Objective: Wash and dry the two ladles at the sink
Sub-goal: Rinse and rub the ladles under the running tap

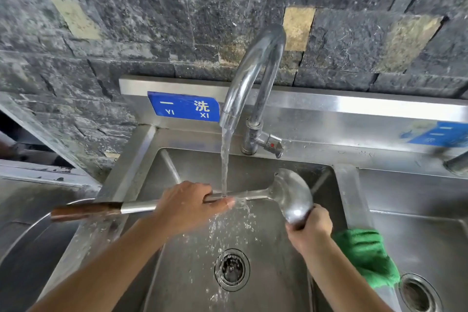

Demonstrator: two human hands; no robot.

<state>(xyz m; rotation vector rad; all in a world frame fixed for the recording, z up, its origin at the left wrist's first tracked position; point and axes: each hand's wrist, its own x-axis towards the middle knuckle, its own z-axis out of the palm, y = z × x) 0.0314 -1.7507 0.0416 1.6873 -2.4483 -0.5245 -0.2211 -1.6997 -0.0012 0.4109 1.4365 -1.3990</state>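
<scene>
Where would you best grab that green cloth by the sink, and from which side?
Pinch the green cloth at its bunched upper end, coming from above: it lies draped over the steel divider, humped up and soft there.

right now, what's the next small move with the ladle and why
Probably slide the ladle leftward so its bowl comes under the stream. The water hits the shaft beside the left hand, missing the bowl, which the right hand grips.
</scene>
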